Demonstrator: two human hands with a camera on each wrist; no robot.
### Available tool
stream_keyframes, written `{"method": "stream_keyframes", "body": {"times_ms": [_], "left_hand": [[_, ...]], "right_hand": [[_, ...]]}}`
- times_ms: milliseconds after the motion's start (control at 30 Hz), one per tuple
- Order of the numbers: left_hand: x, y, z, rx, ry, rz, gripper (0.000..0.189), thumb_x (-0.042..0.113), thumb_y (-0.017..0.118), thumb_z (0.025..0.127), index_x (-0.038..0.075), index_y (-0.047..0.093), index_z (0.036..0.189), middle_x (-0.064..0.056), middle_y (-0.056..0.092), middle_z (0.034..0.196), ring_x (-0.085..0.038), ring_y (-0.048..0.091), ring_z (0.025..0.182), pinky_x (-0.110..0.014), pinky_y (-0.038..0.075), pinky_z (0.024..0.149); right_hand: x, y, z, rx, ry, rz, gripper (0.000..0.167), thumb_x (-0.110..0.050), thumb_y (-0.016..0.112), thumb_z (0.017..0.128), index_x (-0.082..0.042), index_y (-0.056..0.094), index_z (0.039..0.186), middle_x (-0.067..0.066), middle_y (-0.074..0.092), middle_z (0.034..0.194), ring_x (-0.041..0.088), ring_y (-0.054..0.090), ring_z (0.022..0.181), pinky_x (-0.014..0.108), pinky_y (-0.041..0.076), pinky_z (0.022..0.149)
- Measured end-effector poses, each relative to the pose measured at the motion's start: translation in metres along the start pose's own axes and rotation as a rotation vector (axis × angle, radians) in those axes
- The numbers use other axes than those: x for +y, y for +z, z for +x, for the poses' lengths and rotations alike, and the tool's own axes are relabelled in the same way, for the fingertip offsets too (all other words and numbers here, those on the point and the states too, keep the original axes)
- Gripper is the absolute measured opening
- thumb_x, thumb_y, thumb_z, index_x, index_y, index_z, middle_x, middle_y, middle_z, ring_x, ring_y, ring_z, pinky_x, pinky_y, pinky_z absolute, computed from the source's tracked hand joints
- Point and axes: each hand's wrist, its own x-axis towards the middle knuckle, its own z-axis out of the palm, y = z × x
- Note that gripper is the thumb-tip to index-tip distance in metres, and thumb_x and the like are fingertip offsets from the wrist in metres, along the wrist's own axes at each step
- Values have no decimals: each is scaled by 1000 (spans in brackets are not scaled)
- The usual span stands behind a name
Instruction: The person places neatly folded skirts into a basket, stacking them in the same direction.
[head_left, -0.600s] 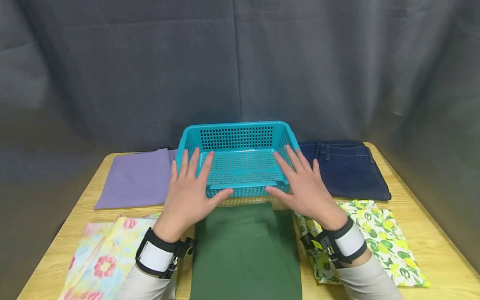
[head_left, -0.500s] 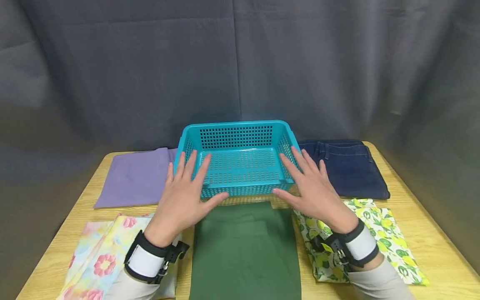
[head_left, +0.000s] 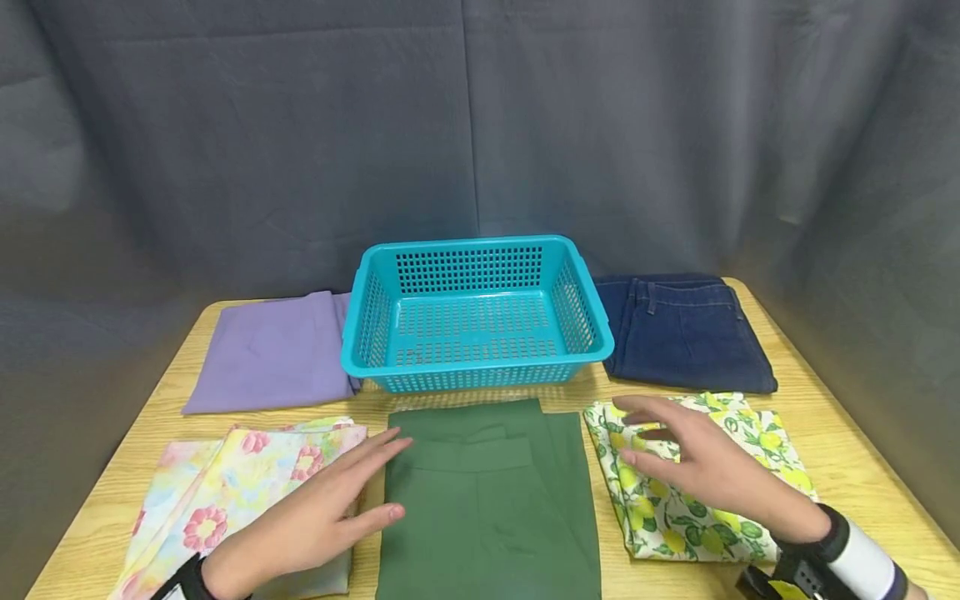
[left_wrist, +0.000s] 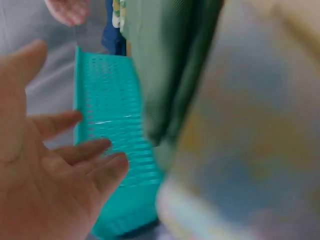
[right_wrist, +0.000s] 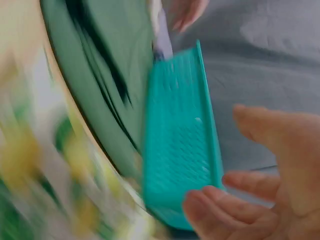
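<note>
My left hand (head_left: 315, 512), fingers extended and thumb apart, is over the pastel floral cloth (head_left: 206, 500), its fingertips reaching the left edge of the folded green trousers (head_left: 491, 508). Over the lemon-print cloth (head_left: 675, 525) is my right hand (head_left: 705, 458), its fingers loosely bent and holding nothing. Behind the trousers stands a turquoise plastic basket (head_left: 480, 333) with nothing in it. The left wrist view shows spread fingers (left_wrist: 60, 122) in front of the basket (left_wrist: 117, 107). In the right wrist view, relaxed fingers (right_wrist: 230, 210) overlap the basket's end.
A folded purple cloth (head_left: 273, 354) lies at the back left of the wooden table (head_left: 862, 500). Folded dark blue jeans (head_left: 686, 337) lie at the back right. A grey curtain (head_left: 480, 125) hangs behind the table and along both sides.
Both hands have drawn back from above the basket's front toward the body and spread apart, the left one down-left and the right one down-right. The basket and cloths lie where they were.
</note>
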Motion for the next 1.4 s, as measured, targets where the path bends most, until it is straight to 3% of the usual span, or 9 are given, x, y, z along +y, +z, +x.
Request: {"method": "stream_keyframes", "body": {"times_ms": [167,267,400,600,833,933,1033,1167,1400], "left_hand": [[-17,7,-2,-106,-157,-352,74,39,60,111,1,30,167,-30,42,163,-48,52,144,-60,51,110],[-26,14,0,-107,-262,-501,77,37,61,111,-5,26,166,-33,45,160,-41,59,138,-47,58,105],[-35,20,5,-70,-369,-554,82,38,62,109,-16,28,160,-35,51,153,-32,68,127,-40,63,95],[-31,19,11,-80,-461,-668,83,35,62,109,-25,27,155,-28,65,137,-30,73,115,-42,64,93],[-21,34,26,-129,-418,-862,56,25,61,110,-17,47,146,-17,80,111,-29,80,101,-43,65,91],[-18,43,34,-131,-416,-992,57,19,61,109,-14,40,151,-15,79,115,-28,79,101,-46,66,90],[-17,48,39,-130,-412,-1089,66,16,61,109,-11,27,159,-16,77,122,-28,79,101,-47,66,87],[-16,51,40,-129,-378,-1143,75,12,64,107,-5,18,164,-19,76,125,-28,80,99,-47,67,84],[-8,47,36,-124,-334,-1120,81,6,69,101,-3,19,165,-18,78,119,-26,80,96,-43,67,79]], "right_hand": [[16,13,-7,-270,253,547,61,-25,49,116,15,32,158,36,48,156,34,63,135,35,60,101],[19,22,-9,-324,353,703,69,-32,42,118,19,22,160,37,45,158,41,59,139,42,58,107],[20,32,-12,-333,437,849,76,-35,40,118,22,11,160,39,39,161,43,57,142,47,55,111],[17,41,-9,-304,533,908,78,-35,45,117,21,11,159,38,39,161,45,53,144,49,52,115],[8,58,7,-268,585,925,77,-30,53,114,20,16,159,40,33,162,52,41,151,52,45,122],[2,69,20,-237,602,953,87,-28,59,111,17,6,162,43,20,166,57,29,155,55,43,123],[-2,76,29,-205,595,967,89,-27,64,109,13,6,164,41,25,164,56,38,150,56,47,119],[-1,84,33,-187,531,981,81,-16,69,104,9,17,161,29,53,150,36,65,128,52,55,110],[-2,90,29,-173,456,990,89,-5,72,98,7,14,164,13,69,133,26,73,116,52,60,102]]}}
